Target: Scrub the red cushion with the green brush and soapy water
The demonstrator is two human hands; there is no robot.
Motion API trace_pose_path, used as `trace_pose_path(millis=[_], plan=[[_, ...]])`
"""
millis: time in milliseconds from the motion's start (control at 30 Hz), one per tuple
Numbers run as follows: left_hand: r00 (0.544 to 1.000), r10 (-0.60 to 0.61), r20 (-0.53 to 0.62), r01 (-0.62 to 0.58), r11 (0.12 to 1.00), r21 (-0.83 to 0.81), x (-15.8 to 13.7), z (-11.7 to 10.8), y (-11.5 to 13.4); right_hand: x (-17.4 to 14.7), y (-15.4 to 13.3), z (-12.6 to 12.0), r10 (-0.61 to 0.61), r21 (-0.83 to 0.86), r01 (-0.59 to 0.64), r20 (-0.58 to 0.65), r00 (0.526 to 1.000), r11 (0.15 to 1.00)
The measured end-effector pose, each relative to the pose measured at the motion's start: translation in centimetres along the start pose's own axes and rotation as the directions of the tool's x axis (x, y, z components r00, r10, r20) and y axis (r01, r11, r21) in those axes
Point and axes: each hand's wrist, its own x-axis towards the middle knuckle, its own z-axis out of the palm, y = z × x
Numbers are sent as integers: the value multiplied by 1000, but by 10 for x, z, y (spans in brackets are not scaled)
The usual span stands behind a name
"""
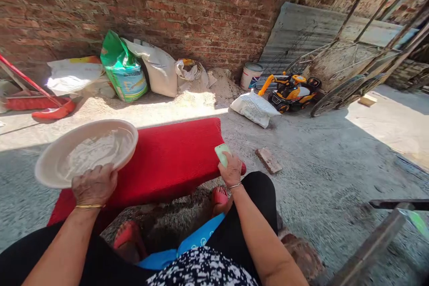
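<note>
While the left hand (pixel 95 185) clasps the near rim of a pale basin (pixel 55 161), the right hand (pixel 230 169) grasps a light green block (pixel 221 153) at the right end of the red cloth (pixel 174 154). The block sits at the front of the right fingers: its far part juts out ahead of them, on the side toward the cloth's middle, and its near part is covered by the hand. How the fingers close beneath the block cannot be told. The left fingers bend over the basin's edge, their tips hidden from sight. The basin, with water (pixel 100 147) in it, is at the left end of the red cloth, reaching out past it; whether the cloth bears its weight cannot be seen. To the right of the cloth, a brick (pixel 268 161) lies on the ground. Beyond the cloth's far edge stands a green sack (pixel 125 76), and on the cloth's near side red sandals (pixel 219 195) show
</note>
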Motion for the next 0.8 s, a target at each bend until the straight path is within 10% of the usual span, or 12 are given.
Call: trace_pose_path(millis=[567,800], plan=[[997,-25,-69,26,999,20,-1,4,2,24,31,4,-28,-32,32,100,995,999],[999,-23,-34,17,989,-148,-1,5,4,13,7,8,-122,70,129,-93,988,989]])
